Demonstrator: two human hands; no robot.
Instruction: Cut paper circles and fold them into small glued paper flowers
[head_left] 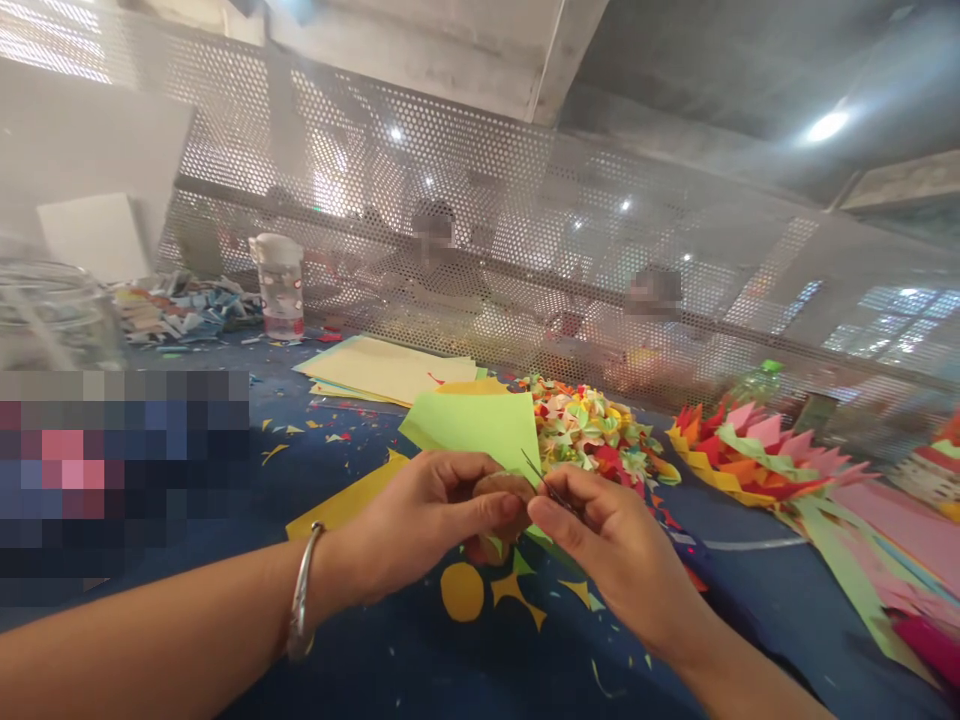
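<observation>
My left hand (450,510), with a silver bangle (304,590) on the wrist, is closed in front of me. Its thumb and fingers are curled together, and what they grip is mostly hidden. Close beside it, my right hand (607,550) pinches a thin, dark, pointed tool (541,474), tip up and to the left; its exact kind is unclear. Behind both hands lies a light green paper sheet (472,425). Below them on the blue table covering are a yellow paper circle (462,592) and a yellow offcut with pointed corners (517,598).
Stacked cream paper (390,365) lies farther back. Right of it are a heap of small folded paper pieces (592,425) and pointed paper decorations (757,450). A water bottle (279,285) and glass jar (60,320) stand left. A perforated screen (510,230) closes the back; people sit beyond.
</observation>
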